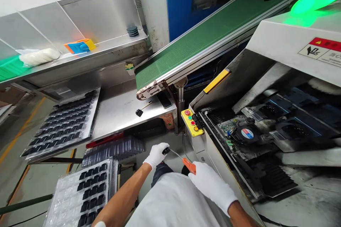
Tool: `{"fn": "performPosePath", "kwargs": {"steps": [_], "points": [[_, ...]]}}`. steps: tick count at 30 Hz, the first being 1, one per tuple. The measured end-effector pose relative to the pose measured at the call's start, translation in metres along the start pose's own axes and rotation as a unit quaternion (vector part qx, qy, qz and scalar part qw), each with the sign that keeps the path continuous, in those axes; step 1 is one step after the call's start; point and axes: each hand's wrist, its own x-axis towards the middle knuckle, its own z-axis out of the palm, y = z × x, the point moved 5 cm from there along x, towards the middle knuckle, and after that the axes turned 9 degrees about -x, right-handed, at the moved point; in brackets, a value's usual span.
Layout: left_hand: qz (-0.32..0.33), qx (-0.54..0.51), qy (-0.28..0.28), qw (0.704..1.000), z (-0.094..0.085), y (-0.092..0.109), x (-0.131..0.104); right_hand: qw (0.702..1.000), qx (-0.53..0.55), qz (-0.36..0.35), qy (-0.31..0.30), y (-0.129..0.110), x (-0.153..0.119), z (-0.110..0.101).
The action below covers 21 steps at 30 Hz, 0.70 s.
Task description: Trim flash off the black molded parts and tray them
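Note:
My left hand (157, 155), in a white glove, pinches a small black part (166, 151) just in front of my body. My right hand (209, 182), also gloved in white, is wrapped round the orange handle of a tool (189, 166). The tool's thin metal shaft points left, its tip close to or touching the black part. On the metal table (114, 113) lies another small black piece (139, 112) with a thin stem, beside a dark phone-like slab (164, 100).
A green conveyor (186, 49) slopes down to the table. Trays of black parts stand at left (62, 124) and lower left (77, 191). The yellow button box (192, 123) and an open machine (247, 134) are on the right.

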Motion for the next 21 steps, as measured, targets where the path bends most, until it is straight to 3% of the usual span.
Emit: {"fn": "performPosePath", "kwargs": {"steps": [5, 8, 10, 14, 18, 21], "points": [[-0.058, -0.134, 0.032, 0.989, 0.000, -0.004, -0.008, 1.000, -0.005, -0.007, -0.023, -0.004, -0.001, 0.002], [-0.107, -0.256, 0.060, 0.959, 0.004, -0.010, -0.015, 1.000, 0.004, 0.000, -0.029, -0.003, -0.002, 0.003], [-0.144, -0.352, 0.083, 0.921, 0.007, -0.014, -0.021, 0.999, 0.028, 0.003, -0.039, 0.000, -0.003, 0.006], [-0.194, -0.523, 0.154, 0.816, 0.010, -0.016, -0.032, 0.999, 0.042, 0.001, -0.029, 0.001, -0.002, 0.016], [-0.224, -0.627, 0.177, 0.725, 0.023, -0.003, -0.037, 0.999, 0.038, -0.026, -0.019, -0.010, 0.002, 0.023], [-0.240, -0.671, 0.170, 0.681, 0.031, 0.013, -0.036, 0.999, 0.045, -0.024, -0.016, -0.006, 0.004, 0.025]]}}
